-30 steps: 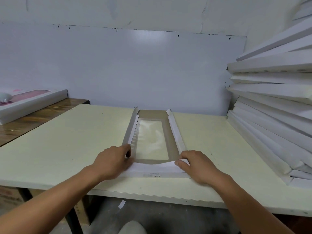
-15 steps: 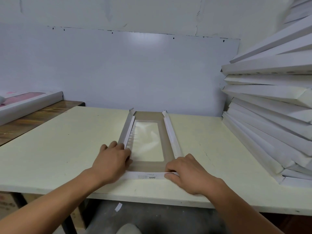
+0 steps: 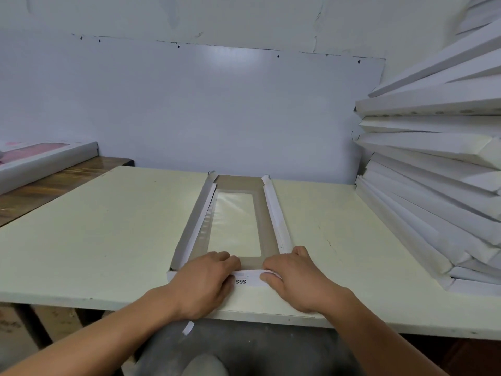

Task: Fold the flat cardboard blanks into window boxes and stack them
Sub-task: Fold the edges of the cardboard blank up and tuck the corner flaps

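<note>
A long cardboard window box blank (image 3: pixel 238 183) lies lengthwise on the cream table (image 3: pixel 95 226), brown inside up, with a clear film window (image 3: pixel 235 221) in its middle. Both long side walls are folded up. The white near end flap (image 3: pixel 250 278), printed "SGS", stands at the table's front. My left hand (image 3: pixel 202 283) grips the flap's left part, fingers curled over its top edge. My right hand (image 3: pixel 295 278) pinches the right part, thumb on the outer face. The hands hide the near corners.
A tall leaning stack of folded white boxes (image 3: pixel 433 191) fills the right side of the table. To the left, a wooden table (image 3: pixel 54 183) carries a white box with a pink window (image 3: pixel 46 158). A pale wall board stands just behind the table.
The near end flap has been folded up from lying bulged on the table. Both hands have slid from the corners toward the flap's middle.
</note>
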`<state>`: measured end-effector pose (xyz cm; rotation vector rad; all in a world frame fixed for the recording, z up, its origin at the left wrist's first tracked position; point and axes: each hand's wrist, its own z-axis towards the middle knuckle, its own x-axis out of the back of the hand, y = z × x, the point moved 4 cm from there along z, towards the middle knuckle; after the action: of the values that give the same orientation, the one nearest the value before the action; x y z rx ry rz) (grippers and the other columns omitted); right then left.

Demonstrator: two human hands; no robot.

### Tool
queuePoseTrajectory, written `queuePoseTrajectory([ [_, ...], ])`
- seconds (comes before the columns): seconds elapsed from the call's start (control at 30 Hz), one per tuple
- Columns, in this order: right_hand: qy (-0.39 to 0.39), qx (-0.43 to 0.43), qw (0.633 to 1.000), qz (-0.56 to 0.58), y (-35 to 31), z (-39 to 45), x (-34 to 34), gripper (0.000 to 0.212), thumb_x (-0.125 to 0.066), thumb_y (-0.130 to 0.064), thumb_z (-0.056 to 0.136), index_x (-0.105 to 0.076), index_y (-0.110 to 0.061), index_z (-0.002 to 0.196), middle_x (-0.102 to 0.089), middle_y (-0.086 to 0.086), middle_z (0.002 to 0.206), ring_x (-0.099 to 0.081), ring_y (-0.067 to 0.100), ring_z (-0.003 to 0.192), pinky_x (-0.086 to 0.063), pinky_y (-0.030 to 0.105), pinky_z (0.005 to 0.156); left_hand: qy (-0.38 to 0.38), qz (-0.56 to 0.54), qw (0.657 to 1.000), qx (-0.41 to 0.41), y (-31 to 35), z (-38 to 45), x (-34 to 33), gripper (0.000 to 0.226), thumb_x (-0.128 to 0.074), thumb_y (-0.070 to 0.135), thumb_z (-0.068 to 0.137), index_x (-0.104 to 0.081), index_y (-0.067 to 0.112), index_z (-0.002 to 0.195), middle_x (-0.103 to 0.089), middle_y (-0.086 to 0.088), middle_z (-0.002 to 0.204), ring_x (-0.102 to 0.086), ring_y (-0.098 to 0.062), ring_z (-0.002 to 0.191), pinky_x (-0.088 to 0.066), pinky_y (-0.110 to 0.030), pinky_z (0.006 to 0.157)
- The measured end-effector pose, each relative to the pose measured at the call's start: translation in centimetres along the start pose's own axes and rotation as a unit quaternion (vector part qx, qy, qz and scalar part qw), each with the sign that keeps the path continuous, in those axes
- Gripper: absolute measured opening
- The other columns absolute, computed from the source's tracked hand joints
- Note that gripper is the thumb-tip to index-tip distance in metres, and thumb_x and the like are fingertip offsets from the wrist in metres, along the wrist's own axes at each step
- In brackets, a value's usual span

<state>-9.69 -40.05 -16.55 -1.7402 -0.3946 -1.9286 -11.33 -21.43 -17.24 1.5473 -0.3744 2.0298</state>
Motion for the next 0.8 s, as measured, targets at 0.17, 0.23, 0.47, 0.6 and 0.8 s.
queuePoseTrajectory([
  [0.17,0.034,0.006,0.998,-0.049,-0.3,-0.3,-1.1,0.024,-0.028,-0.032,0.105,-0.042,-0.023,0.088,-0.041,-0.008,0.082,-0.038,0.017,0.076,-0.023,0.035,0.084,0.02,0.045,0.999,0.001,0.1,0.0,-0.8,0.011,-0.036,0.032,0.095,-0.041,0.022,0.093,-0.049,0.006,0.084,-0.037,-0.014,0.071,-0.026,-0.029,0.06],
  [0.23,0.038,0.005,0.998,-0.048,-0.2,-0.4,-1.3,0.025,-0.028,-0.033,0.104,-0.045,-0.023,0.09,-0.043,-0.008,0.083,-0.039,0.017,0.077,-0.024,0.035,0.085,0.025,0.053,0.998,-0.003,0.1,-0.1,-0.9,0.013,-0.031,0.035,0.093,-0.036,0.024,0.09,-0.047,0.006,0.081,-0.037,-0.015,0.068,-0.025,-0.03,0.059],
  [0.47,0.05,0.009,0.998,-0.04,0.1,-0.4,-1.5,0.02,-0.031,-0.033,0.094,-0.048,-0.022,0.092,-0.047,-0.006,0.082,-0.044,0.017,0.076,-0.023,0.033,0.084,0.05,0.07,0.996,-0.015,0.4,-0.1,-0.8,0.023,-0.025,0.037,0.09,-0.041,0.022,0.087,-0.049,0.005,0.075,-0.037,-0.016,0.062,-0.026,-0.029,0.056],
  [0.6,0.05,0.005,0.998,-0.037,0.1,-0.3,-1.7,0.017,-0.035,-0.031,0.091,-0.049,-0.022,0.094,-0.049,-0.007,0.084,-0.046,0.017,0.077,-0.02,0.033,0.081,0.058,0.079,0.995,-0.017,0.5,-0.2,-0.7,0.023,-0.027,0.036,0.091,-0.043,0.021,0.087,-0.05,0.005,0.075,-0.039,-0.017,0.062,-0.027,-0.029,0.056],
  [0.8,0.036,0.003,0.999,-0.035,0.1,-0.3,-1.5,0.015,-0.037,-0.022,0.085,-0.048,-0.022,0.095,-0.049,-0.007,0.086,-0.046,0.017,0.079,-0.026,0.034,0.087,0.058,0.082,0.995,-0.028,0.6,-0.3,-0.7,0.02,-0.032,0.034,0.089,-0.046,0.02,0.088,-0.052,0.004,0.076,-0.048,-0.019,0.063,-0.029,-0.028,0.056],
])
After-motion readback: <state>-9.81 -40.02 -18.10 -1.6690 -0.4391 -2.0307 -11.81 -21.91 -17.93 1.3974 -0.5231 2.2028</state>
